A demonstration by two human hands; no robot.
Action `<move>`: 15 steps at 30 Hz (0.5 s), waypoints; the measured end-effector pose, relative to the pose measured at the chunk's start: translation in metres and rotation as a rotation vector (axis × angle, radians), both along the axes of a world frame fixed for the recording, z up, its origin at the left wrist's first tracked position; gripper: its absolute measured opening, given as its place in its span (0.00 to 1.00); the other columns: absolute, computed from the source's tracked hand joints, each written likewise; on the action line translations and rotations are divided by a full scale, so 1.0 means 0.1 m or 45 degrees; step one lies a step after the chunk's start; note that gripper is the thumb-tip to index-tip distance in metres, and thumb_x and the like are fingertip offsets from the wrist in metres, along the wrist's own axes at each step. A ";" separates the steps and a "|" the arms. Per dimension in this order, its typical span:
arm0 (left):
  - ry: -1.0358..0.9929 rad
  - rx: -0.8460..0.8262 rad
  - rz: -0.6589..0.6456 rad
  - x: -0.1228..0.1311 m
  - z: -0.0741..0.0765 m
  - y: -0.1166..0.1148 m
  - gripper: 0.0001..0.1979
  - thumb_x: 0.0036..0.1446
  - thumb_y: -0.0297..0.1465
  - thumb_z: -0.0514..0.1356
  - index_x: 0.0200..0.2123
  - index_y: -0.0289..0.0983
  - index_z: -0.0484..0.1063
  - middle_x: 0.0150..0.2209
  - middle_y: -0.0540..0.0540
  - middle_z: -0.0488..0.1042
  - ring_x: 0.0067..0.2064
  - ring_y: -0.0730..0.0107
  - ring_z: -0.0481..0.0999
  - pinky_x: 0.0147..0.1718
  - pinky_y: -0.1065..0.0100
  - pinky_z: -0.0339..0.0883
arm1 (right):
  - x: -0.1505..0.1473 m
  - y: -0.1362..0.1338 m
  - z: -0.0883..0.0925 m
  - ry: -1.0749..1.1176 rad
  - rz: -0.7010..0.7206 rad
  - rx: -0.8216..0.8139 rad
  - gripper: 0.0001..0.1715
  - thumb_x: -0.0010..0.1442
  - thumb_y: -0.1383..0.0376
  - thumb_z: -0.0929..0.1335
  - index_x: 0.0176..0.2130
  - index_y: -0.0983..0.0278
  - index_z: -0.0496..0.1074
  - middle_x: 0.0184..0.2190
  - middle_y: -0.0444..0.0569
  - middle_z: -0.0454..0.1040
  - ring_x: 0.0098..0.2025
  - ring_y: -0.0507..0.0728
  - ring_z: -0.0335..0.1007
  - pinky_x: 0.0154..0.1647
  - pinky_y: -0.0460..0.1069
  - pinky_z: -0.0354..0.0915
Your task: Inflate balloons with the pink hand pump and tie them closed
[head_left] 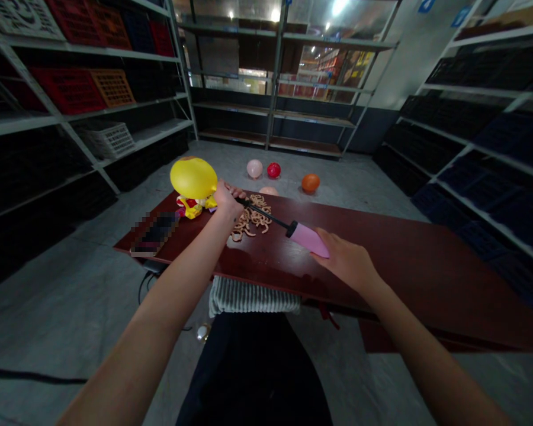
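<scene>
My left hand [228, 198] is closed around the neck of an inflated yellow balloon [193, 179], right where the black end of a hand balloon pump meets it. The nozzle itself is hidden by my fingers. My right hand [344, 257] grips the pink part of the balloon pump [310, 239], and the black rod stretches between both hands. Beneath the rod, a heap of beige curled pieces [252, 220] lies on the dark red table [382, 254]. Crumpled yellow and red pieces [192, 207] lie under the balloon.
A blurred-out flat device [156, 232] lies at the table's left end. On the floor beyond are a pale pink balloon [254, 168], a red balloon [274, 170] and an orange balloon [310, 183]. Shelves with crates [66, 89] line the left side. A grey ribbed cushion [253, 296] is before me.
</scene>
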State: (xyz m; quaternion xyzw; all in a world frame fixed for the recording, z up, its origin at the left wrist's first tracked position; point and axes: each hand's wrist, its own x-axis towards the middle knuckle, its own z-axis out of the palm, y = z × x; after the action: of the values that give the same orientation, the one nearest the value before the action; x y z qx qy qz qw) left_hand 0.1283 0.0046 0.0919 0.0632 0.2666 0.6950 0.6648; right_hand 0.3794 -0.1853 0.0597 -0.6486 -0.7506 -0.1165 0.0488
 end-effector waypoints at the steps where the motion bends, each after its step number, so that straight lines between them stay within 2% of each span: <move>1: -0.026 -0.011 0.028 -0.01 0.02 -0.01 0.20 0.65 0.32 0.54 0.23 0.39 0.48 0.14 0.59 0.46 0.13 0.81 0.48 0.15 0.74 0.45 | 0.02 -0.03 0.01 -0.004 0.002 0.010 0.30 0.65 0.53 0.65 0.63 0.60 0.62 0.53 0.55 0.77 0.47 0.63 0.78 0.34 0.53 0.70; 9: -0.108 0.069 0.116 0.08 0.16 -0.16 0.23 0.66 0.33 0.56 0.22 0.39 0.47 0.14 0.57 0.46 0.14 0.79 0.48 0.14 0.72 0.45 | 0.06 -0.03 0.11 0.040 -0.018 -0.027 0.30 0.63 0.53 0.66 0.62 0.59 0.64 0.56 0.53 0.75 0.45 0.64 0.78 0.37 0.54 0.70; 15: -0.068 0.125 0.083 0.17 0.20 -0.29 0.25 0.65 0.38 0.59 0.21 0.39 0.49 0.14 0.58 0.47 0.14 0.80 0.47 0.15 0.72 0.45 | -0.16 0.12 0.20 0.084 -0.032 -0.047 0.31 0.62 0.53 0.67 0.61 0.60 0.64 0.53 0.54 0.78 0.44 0.64 0.79 0.37 0.53 0.69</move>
State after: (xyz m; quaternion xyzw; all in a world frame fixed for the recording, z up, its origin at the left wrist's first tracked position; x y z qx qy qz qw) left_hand 0.1455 -0.0239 0.1119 0.0686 0.2161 0.7300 0.6448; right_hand 0.3629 -0.1731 0.0799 -0.6624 -0.7423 -0.0818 0.0602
